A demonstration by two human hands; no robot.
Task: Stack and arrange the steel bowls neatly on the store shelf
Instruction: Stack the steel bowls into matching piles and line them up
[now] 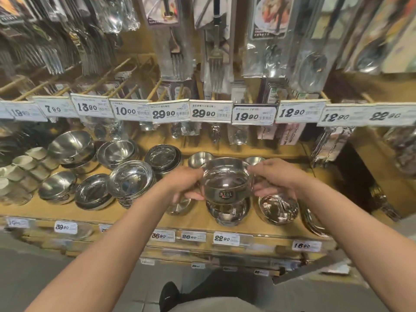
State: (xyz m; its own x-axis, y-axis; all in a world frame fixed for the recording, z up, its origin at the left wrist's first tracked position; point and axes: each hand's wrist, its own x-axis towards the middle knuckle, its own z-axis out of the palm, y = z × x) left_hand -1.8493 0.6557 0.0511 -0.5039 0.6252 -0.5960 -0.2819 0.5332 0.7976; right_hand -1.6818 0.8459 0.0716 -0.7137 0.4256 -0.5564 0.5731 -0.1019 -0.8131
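A steel bowl [226, 184] with a dark "316L" sticker hangs above the wooden shelf [144, 213], right of centre. My left hand [188, 184] grips its left rim and side. My right hand [273, 176] grips its right rim. Directly beneath it stands a stack of like bowls [227, 213]. Other steel bowls and stacks fill the shelf: a tilted stack [131, 180] left of my left hand, a shallow bowl [93, 193], a deep bowl [71, 146] at the back left and a bowl [279, 209] on the right.
Price tags [210, 113] line a rail above the shelf, with packed forks and spoons [217, 70] hanging over it. Small white cups [24, 163] stand at the far left. More price labels [225, 238] run along the shelf's front edge.
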